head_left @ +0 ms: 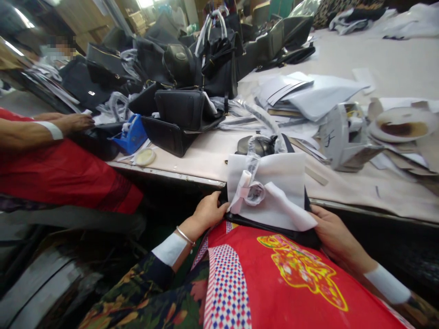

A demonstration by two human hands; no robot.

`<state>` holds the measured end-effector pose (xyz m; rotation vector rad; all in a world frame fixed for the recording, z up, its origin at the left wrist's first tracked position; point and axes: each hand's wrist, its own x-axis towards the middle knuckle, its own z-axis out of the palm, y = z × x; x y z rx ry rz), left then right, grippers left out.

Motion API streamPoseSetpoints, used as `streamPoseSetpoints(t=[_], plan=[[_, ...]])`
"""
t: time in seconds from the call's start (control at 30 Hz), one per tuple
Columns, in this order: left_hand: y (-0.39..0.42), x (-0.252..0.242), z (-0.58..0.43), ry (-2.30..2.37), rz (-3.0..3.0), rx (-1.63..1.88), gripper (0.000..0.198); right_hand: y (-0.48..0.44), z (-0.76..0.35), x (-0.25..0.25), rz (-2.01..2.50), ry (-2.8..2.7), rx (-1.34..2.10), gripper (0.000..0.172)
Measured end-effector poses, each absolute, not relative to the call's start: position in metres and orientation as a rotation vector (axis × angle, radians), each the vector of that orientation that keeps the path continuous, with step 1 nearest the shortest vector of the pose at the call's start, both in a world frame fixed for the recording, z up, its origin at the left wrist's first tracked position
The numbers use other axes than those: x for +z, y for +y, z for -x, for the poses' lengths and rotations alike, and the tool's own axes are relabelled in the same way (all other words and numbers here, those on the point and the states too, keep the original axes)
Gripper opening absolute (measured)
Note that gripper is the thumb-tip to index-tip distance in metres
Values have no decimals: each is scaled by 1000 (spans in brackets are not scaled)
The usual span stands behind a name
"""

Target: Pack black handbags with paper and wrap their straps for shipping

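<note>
At 1 table (212, 157), 2 hands (208, 211) hold 1 bag (291, 235).

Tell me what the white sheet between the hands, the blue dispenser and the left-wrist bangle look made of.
White sheet: thin foam or nonwoven, perhaps, matte; it looks smooth and glare-free, but which one I can't settle.
Blue dispenser: probably moulded plastic, slight sheen; even colour across its body.
Bangle: likely polished metal; silvery, with bright highlights along the band.
</note>
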<state>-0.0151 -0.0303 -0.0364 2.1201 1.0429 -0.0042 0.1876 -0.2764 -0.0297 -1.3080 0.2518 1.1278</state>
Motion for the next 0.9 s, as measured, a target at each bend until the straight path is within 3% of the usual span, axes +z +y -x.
streamPoseSetpoints(t=[0.1,0.33,0.57,0.73,0.9], plan=[[-30,-29,24,818,-2291,261,20,-276,-188,-34,1296,245,1130,50],[-43,-34,21,503,-2207,193,4,-277,-192,-43,1339,222,1100,51],[-46,-32,17,578,-1921,364,17,-276,-193,-43,1331,214,1064,48],[-30,-1,12,592,-1799,210,24,-269,-194,-33,1258,282,1098,40],[-5,8,13,318,-2094,95,18,-259,-184,-28,1189,316,1181,37]])
